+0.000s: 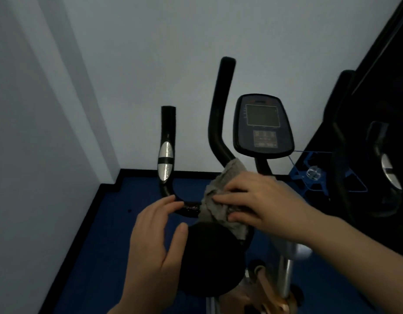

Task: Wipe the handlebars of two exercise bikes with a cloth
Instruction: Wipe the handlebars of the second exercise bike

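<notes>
Two bikes stand in this dim corner. One bike fills the centre, and only a dark edge of a second bike shows at the right, with a silver pad on its grip. Pale walls meet behind them, and a blue floor with black skirting runs below. A console with a grey screen and a block of buttons sits on a stem just right of the centre bike's bars. A blue frame stands on the floor between the two bikes. The black round saddle lies low in front, directly under the hands.

The handlebar is black and U-shaped; its left arm rises upright with a two-part silver pad partway up, and its right arm curves up taller, close beside the console. A grey, crumpled cloth is draped over the low middle of the bar, where the right arm begins to rise, and it hangs down to touch the saddle's rear edge.

The right hand presses the cloth against the bar, fingers spread across it and curling around, grasping cloth and bar together. The left hand hovers just left of the cloth with fingers loosely spread, fingertips near the bar's bend, holding nothing.
</notes>
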The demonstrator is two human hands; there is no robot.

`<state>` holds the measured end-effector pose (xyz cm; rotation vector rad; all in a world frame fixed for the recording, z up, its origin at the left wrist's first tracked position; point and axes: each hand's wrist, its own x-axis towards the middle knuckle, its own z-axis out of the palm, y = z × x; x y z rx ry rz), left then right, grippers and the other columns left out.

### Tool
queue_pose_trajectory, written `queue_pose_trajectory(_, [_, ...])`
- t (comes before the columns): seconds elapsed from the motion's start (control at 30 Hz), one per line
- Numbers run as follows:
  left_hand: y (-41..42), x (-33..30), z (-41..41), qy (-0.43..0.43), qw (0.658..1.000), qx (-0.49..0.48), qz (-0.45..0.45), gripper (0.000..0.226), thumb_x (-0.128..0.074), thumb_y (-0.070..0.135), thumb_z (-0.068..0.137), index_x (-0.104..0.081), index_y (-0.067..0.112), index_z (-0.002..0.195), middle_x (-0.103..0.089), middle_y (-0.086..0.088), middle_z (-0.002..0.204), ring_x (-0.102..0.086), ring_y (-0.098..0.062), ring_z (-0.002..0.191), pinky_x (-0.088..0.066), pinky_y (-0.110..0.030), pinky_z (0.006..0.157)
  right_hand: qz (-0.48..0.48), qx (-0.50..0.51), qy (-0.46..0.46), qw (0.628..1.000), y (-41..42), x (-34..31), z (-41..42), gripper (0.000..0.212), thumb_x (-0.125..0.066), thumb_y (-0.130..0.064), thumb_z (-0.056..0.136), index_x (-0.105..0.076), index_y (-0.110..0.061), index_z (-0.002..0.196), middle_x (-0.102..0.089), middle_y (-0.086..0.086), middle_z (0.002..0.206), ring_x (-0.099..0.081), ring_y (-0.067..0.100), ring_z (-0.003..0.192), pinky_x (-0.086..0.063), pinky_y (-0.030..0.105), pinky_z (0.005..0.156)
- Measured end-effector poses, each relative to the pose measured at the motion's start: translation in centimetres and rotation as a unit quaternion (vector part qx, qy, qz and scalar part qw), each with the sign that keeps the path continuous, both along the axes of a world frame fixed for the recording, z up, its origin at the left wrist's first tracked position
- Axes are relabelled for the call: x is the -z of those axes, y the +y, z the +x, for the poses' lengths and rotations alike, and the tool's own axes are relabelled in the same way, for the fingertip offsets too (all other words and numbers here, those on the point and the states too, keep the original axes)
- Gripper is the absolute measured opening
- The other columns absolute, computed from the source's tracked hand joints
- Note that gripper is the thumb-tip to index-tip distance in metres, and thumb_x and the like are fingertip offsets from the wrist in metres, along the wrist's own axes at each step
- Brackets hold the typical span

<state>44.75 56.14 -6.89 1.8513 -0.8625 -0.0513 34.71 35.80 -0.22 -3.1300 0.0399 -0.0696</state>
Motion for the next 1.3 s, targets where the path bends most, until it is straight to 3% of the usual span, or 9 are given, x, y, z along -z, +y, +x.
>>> queue_pose_trajectory(0.07, [0.4, 0.1, 0.5, 0.015, 1.000, -0.019, -0.001, 0.037, -0.039, 0.049, 0.082, -0.053, 0.042, 0.116, -0.045, 0.035, 0.124, -0.038, 0.008, 0.123, -0.030, -0.016, 0.095, -0.017, -0.030, 0.004, 0.999, 0.3, 1.1, 1.2, 0.033, -0.065, -0.040, 0.079, -0.070, -0.028, 0.109, -0.072, -0.005, 0.098, -0.066, 0.017, 0.091, -0.047, 0.033, 0.094])
queue_pose_trajectory(0.2, [1.1, -0.1, 1.9, 0.017, 0.999, -0.043, -0.004, 0.033, -0.038, 0.048, 0.085, -0.052, 0.044, 0.114, -0.046, 0.035, 0.122, -0.039, 0.008, 0.123, -0.029, -0.012, 0.095, 0.054, -0.043, -0.071, 0.995, 1.7, 1.7, 2.3, 0.027, -0.055, -0.033, 0.078, -0.073, -0.028, 0.098, -0.075, -0.008, 0.094, -0.071, 0.013, 0.081, -0.058, 0.029, 0.064])
queue_pose_trajectory(0.33, [0.9, -0.4, 3.3, 0.014, 0.999, -0.043, -0.014, 0.028, -0.039, 0.047, 0.086, -0.049, 0.047, 0.112, -0.047, 0.033, 0.121, -0.042, 0.004, 0.122, -0.028, -0.006, 0.095, 0.221, 0.042, -0.096, 0.970, 4.6, 1.1, 6.1, 0.029, -0.067, -0.033, 0.080, -0.070, -0.030, 0.108, -0.075, -0.002, 0.099, -0.069, 0.016, 0.091, -0.056, 0.037, 0.078])
queue_pose_trajectory(0.43, [0.9, -0.5, 4.6, 0.022, 0.999, -0.036, -0.024, 0.029, -0.039, 0.049, 0.085, -0.049, 0.047, 0.112, -0.049, 0.029, 0.121, -0.044, 0.001, 0.122, -0.030, -0.011, 0.095, 0.281, 0.139, -0.058, 0.948, 4.7, 0.8, 6.2, 0.045, -0.077, -0.044, 0.069, -0.064, -0.034, 0.110, -0.071, -0.008, 0.101, -0.064, 0.007, 0.095, -0.053, 0.031, 0.083])
queue_pose_trajectory(0.53, [0.7, -0.3, 5.9, 0.038, 0.998, -0.036, -0.025, 0.030, -0.039, 0.048, 0.084, -0.051, 0.046, 0.112, -0.051, 0.026, 0.121, -0.044, 0.001, 0.121, -0.030, -0.011, 0.095, 0.212, 0.177, 0.005, 0.961, 5.2, 0.1, 4.8, 0.046, -0.068, -0.052, 0.075, -0.057, -0.037, 0.118, -0.069, -0.010, 0.102, -0.063, 0.007, 0.094, -0.048, 0.023, 0.080])
queue_pose_trajectory(0.7, [-0.2, -0.3, 8.0, 0.034, 0.999, -0.006, -0.016, 0.029, -0.042, 0.044, 0.084, -0.052, 0.043, 0.111, -0.053, 0.025, 0.117, -0.047, 0.000, 0.117, -0.032, -0.014, 0.097, 0.156, 0.237, -0.003, 0.959, 8.8, 0.7, 8.7, 0.034, -0.049, -0.048, 0.091, -0.056, -0.028, 0.118, -0.067, -0.004, 0.107, -0.061, 0.018, 0.098, -0.043, 0.030, 0.078])
queue_pose_trajectory(1.0, [-2.9, -2.0, 11.9, 0.072, 0.993, 0.085, -0.041, 0.032, -0.043, 0.044, 0.085, -0.055, 0.035, 0.113, -0.058, 0.022, 0.106, -0.055, -0.002, 0.106, -0.044, -0.025, 0.089, 0.431, 0.384, -0.201, 0.791, 9.2, 1.8, 12.4, 0.014, -0.065, -0.031, 0.085, -0.072, -0.025, 0.096, -0.072, -0.010, 0.078, -0.067, 0.002, 0.074, -0.057, 0.028, 0.070])
queue_pose_trajectory(1.07, [-3.5, -2.6, 12.6, 0.082, 0.989, 0.112, -0.046, 0.032, -0.044, 0.042, 0.088, -0.055, 0.033, 0.116, -0.060, 0.021, 0.108, -0.056, 0.000, 0.106, -0.046, -0.023, 0.089, 0.428, 0.392, -0.243, 0.777, 8.4, 1.1, 14.0, 0.014, -0.065, -0.026, 0.086, -0.072, -0.026, 0.099, -0.072, -0.011, 0.080, -0.066, -0.001, 0.074, -0.055, 0.019, 0.067])
queue_pose_trajectory(1.3, [-5.0, -3.6, 14.5, 0.094, 0.980, 0.168, -0.049, 0.044, -0.046, 0.031, 0.090, -0.046, 0.032, 0.133, -0.054, 0.023, 0.125, -0.050, 0.008, 0.117, -0.038, -0.005, 0.091, 0.446, 0.390, -0.311, 0.743, 6.3, 0.2, 17.3, 0.021, -0.064, -0.023, 0.087, -0.070, -0.027, 0.107, -0.072, -0.009, 0.082, -0.067, 0.001, 0.075, -0.057, 0.024, 0.069])
